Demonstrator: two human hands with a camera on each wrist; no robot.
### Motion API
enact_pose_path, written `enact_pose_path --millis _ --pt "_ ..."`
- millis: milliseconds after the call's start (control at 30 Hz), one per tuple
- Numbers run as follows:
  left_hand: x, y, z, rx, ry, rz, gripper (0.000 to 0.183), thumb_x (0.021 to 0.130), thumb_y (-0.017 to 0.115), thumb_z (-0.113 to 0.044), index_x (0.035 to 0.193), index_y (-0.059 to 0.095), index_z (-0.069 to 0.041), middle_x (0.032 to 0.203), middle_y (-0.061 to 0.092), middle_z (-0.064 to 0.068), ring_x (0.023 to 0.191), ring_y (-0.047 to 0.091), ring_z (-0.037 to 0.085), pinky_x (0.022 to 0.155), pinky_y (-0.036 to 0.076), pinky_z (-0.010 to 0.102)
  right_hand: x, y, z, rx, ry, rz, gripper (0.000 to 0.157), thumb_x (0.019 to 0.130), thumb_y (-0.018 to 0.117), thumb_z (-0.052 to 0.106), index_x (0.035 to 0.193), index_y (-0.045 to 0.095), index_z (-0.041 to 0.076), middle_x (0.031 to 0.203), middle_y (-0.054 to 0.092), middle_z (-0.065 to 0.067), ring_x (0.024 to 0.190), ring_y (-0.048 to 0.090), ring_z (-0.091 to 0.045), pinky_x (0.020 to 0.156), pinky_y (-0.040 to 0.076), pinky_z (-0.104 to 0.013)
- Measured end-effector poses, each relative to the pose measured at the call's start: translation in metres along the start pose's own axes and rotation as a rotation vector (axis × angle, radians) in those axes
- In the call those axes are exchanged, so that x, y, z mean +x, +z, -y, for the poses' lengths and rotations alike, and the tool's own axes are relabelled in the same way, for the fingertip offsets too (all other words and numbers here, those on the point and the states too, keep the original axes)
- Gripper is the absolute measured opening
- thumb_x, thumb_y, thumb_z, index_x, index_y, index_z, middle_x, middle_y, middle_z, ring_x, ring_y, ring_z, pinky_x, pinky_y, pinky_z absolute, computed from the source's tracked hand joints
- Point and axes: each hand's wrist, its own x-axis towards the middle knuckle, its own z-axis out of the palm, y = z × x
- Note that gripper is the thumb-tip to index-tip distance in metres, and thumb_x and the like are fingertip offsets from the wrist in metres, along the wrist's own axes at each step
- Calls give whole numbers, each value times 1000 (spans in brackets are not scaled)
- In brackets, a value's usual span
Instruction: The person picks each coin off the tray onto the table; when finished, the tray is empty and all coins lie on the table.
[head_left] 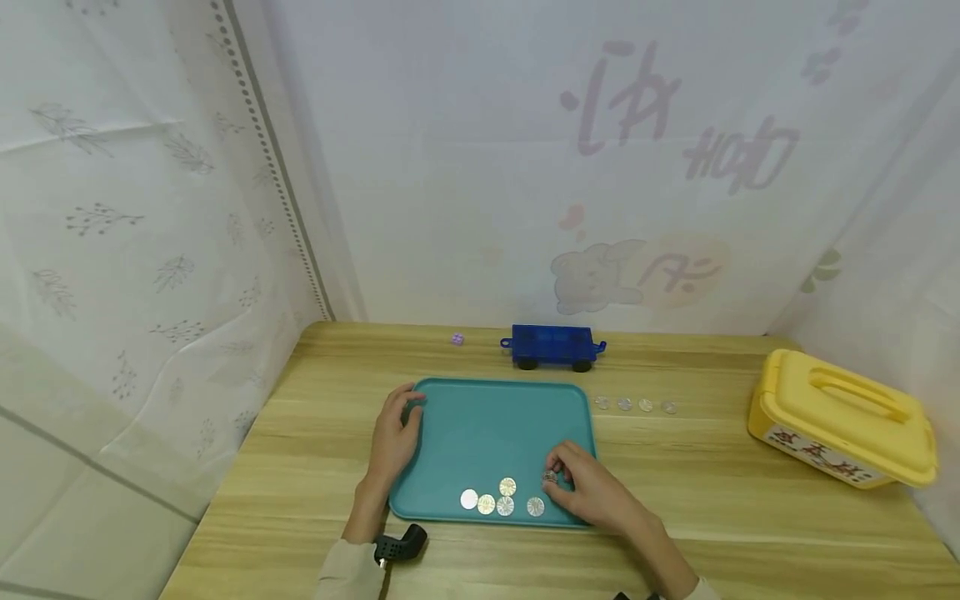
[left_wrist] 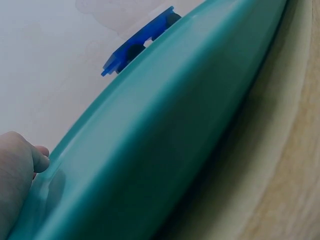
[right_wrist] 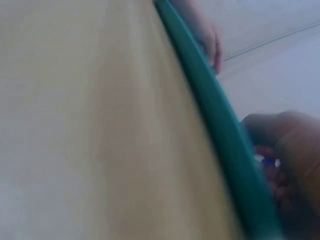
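Observation:
Above the right part of a teal tray (head_left: 480, 433), my right hand (head_left: 592, 492) pinches a small silvery coin (head_left: 550, 477) between thumb and fingers. Several gold and silver coins lie flat near the tray's front rim, among them a gold coin (head_left: 507, 486) and a silver coin (head_left: 535, 506) close to that hand. My left hand (head_left: 396, 437) rests at the tray's left rim, thumb and fingers loosely bent and apart. In the left wrist view, its fingertips (left_wrist: 41, 159) are by the rim. The right wrist view is blurred, and the pinched coin cannot be made out there.
Right of the tray, several coins (head_left: 625, 403) lie in a row on the wooden table (head_left: 697, 475). A blue toy wagon (head_left: 553, 344) with black wheels stands behind the tray, a small purple piece (head_left: 457, 339) to its left. A yellow lidded box (head_left: 843, 417) stands far right.

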Motion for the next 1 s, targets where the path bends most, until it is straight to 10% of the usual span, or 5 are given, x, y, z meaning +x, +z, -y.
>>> enact_pose_path --millis 567,1000 --pt "-3 4 4 -5 21 -7 20 99 55 -5 116 66 -4 145 52 15 139 44 37 112 39 58 -10 -7 8 -180 -83 43 31 95 68 24 121 72 7 103 59 5 87 53 -1 73 52 -20" --pt "-1 0 1 -22 -8 9 20 101 54 -7 117 66 -5 147 50 13 141 43 35 115 36 56 -2 2 -4 -165 -115 -98 20 92 71 33 106 71 19 100 59 14 79 49 3 67 48 -17"
